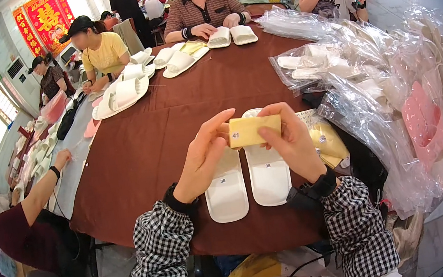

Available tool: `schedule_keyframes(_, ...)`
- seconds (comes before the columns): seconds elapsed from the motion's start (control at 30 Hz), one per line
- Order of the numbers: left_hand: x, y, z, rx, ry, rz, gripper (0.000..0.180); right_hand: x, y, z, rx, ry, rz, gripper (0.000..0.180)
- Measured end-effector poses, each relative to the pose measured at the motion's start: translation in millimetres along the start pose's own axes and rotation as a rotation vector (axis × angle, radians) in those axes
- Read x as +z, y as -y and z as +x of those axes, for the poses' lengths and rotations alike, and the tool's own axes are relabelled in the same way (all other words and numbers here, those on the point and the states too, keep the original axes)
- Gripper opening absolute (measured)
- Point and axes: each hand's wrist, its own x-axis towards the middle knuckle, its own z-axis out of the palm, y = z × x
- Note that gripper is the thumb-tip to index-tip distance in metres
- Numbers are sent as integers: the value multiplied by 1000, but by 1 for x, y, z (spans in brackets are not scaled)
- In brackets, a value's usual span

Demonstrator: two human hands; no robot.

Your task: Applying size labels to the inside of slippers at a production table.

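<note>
A folded strip of yellow label backing paper (248,130) with a small round sticker is held up over the table. My right hand (296,139) grips its right part, thumb in front. At its left edge my left hand (201,155) has thumb and fingertips close together against the paper; the exact contact is partly hidden. Beneath my hands lie two white slippers, a left slipper (226,197) and a right slipper (271,185), side by side, each with a small sticker on its insole. My hands and the paper cover their far parts.
On the brown-covered table (185,121), several white slippers (122,96) stand at the far left. Clear plastic bags of slippers (335,60) pile up at right, with a pink slipper (422,116). More yellow label paper (328,140) lies beside my right hand. Several people sit around.
</note>
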Motion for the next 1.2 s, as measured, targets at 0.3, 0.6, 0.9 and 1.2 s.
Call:
schedule_keyframes(0.3,-6,4,3,8,91,392,45,0,0,1,-7,-7,125,19)
schedule_keyframes(0.6,-5,4,3,-63,-14,291,35,-5,-3,2,9,126,87,25)
schedule_keyframes(0.9,7,10,-1,124,-111,606,24,1,4,3,-558,-75,-707,35)
schedule_keyframes(1.2,20,9,-4,73,-118,624,23,8,4,2,-659,-49,-802,18)
